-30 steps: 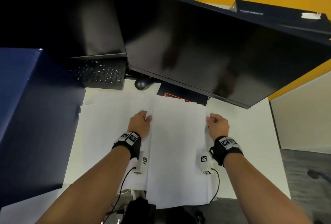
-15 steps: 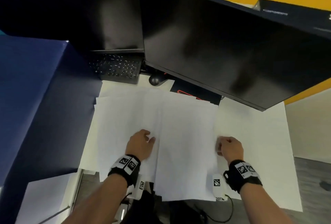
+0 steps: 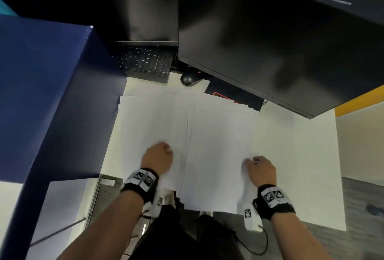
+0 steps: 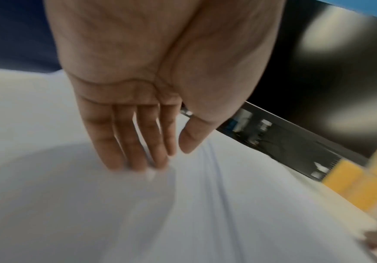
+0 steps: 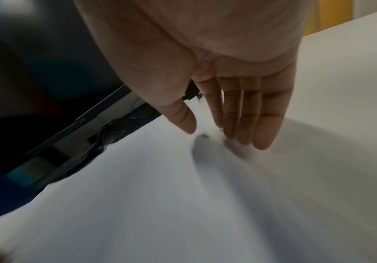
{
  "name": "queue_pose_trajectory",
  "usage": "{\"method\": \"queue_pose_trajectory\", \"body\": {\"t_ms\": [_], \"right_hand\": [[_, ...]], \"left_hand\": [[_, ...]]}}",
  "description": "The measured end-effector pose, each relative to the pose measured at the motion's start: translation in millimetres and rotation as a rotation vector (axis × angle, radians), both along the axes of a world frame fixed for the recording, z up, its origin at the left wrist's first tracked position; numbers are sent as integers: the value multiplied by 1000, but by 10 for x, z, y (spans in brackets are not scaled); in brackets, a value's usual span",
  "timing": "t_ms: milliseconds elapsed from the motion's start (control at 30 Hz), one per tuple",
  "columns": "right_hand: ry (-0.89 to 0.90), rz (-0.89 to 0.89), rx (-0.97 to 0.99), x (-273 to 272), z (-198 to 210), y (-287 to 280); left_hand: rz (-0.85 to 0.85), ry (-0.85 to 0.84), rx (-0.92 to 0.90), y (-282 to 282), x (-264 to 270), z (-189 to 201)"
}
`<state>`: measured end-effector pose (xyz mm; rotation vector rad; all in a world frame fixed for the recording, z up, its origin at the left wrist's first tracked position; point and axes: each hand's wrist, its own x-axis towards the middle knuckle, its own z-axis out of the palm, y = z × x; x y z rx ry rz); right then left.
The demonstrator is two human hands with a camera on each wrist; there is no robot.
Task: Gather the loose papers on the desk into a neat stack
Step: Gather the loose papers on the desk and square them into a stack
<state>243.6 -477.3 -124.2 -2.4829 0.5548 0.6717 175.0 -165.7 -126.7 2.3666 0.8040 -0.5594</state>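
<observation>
Looking down from the head view, I see my two hands have come back toward the near edge of the desk [image 3: 301, 166] since a second ago, when they sat farther up the sheets. My left hand [image 3: 158, 161] rests on the left part of the loose papers [image 3: 218, 145]; the left wrist view shows its fingers [image 4: 106, 135] straight and close together, tips pressing into the sheet, thumb free beside them, gripping nothing. My right hand [image 3: 260, 169] lies at the right edge of the topmost sheet; in the right wrist view its fingers [image 5: 250, 113] are also straight, tips touching the paper, thumb slightly apart, nothing pinched. Both wrist views are blurred.

The papers lie spread and overlapping across the middle of the desk, their edges not lined up, and the near ends overhang the desk's front edge. They now reach farther over that edge than before.

Beyond the papers sits a black mouse [image 3: 187, 78], and left of it a dark keyboard [image 3: 145, 63]. A large black monitor [image 3: 270, 37] leans over the far side of the desk, with a blue partition [image 3: 41, 93] at the left. The monitor fills more of the view than it did earlier.
</observation>
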Motion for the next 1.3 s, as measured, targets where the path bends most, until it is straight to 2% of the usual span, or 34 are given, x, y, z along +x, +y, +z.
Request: {"method": "queue_pose_trajectory", "body": {"t_ms": [100,200,300,400,500,567,667,800,867,933,1000,1133,1300], "right_hand": [[-46,-73,29,295,18,-104],[-49,-47,69,483,-7,19],[-47,28,100,579,-128,246],[-54,84,130,605,-197,412],[-60,52,160,571,-149,390],[-66,55,104,493,-72,252],[-8,149,13,250,-8,121],[46,294,1,-123,-66,331],[73,244,35,-141,-50,377],[57,146,29,-20,-10,335],[-10,86,5,203,16,264],[-112,67,23,681,-71,380],[-88,170,17,882,-188,734]], "left_hand": [[250,-8,148,430,147,18],[369,27,135,588,324,-34],[306,39,75,543,452,-68],[245,-31,-78,360,549,-85],[224,-109,-200,280,585,-9],[187,-20,-208,364,507,-5],[32,204,-154,406,261,-109],[13,187,-247,10,102,-151],[79,169,-283,-99,116,-103],[182,99,-294,-32,187,-10],[231,29,-225,108,332,9],[130,-55,-54,200,718,-40],[18,-78,-103,-46,910,-101]]}}
